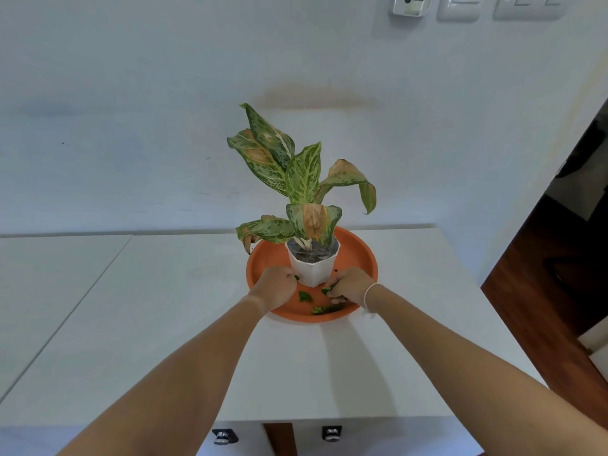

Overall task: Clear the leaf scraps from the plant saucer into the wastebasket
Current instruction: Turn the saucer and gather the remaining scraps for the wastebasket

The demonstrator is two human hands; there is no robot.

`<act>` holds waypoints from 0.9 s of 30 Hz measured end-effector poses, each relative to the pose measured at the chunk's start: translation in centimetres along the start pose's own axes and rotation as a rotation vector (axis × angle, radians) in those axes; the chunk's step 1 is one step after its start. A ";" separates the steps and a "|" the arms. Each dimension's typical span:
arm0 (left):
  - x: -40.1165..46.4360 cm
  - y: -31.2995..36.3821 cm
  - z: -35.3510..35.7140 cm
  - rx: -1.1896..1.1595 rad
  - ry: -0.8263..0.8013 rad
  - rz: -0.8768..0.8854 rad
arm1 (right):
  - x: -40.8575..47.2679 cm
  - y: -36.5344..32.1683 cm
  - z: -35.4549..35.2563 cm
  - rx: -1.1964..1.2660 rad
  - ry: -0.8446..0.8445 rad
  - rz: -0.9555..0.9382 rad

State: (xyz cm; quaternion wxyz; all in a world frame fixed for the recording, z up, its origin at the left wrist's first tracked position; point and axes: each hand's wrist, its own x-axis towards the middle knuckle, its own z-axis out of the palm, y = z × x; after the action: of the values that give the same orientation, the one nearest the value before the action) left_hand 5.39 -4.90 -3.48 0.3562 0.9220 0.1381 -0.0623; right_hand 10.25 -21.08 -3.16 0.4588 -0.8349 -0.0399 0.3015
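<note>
head | both hands (278,286) curled, apparently pinching leaf scraps (325,309) | saucer (365,258)

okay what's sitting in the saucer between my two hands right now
In the head view, the white pot stands between the left hand and right hand, with a loose green leaf scrap on the orange saucer just in front.

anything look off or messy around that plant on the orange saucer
Yes. Green leaf scraps lie loose on the orange saucer in front of the white pot, where the left hand and right hand are gathering them. Several plant leaves have brown, dried patches.
</note>
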 end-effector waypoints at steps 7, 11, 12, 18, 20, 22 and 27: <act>-0.2 0.4 -0.1 -0.134 0.020 -0.110 | -0.8 0.3 -2.2 0.699 -0.157 0.140; 0.5 -0.4 0.1 -0.181 0.027 -0.100 | -1.0 0.7 -2.6 0.812 -0.198 0.159; 0.4 -0.3 0.0 -0.183 0.023 -0.092 | -0.9 0.8 -2.6 0.838 -0.206 0.162; 0.2 -0.6 0.0 0.117 0.012 0.049 | -0.7 1.3 -2.5 0.908 -0.128 0.237; 0.0 -0.5 0.2 0.216 -0.026 0.109 | -0.6 1.2 -2.4 0.929 -0.094 0.258; -0.2 -0.2 0.5 0.328 -0.063 0.144 | -0.7 1.0 -2.3 0.964 -0.080 0.264; -0.4 0.0 1.5 0.500 -0.073 0.178 | -0.6 1.0 -2.1 0.783 -0.017 0.257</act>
State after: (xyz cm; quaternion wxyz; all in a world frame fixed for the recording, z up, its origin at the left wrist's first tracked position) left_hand 4.95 -6.02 -4.48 0.1264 0.9870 0.0237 -0.0962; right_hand 10.71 -23.43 -2.82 0.7000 -0.5931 0.1784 0.3554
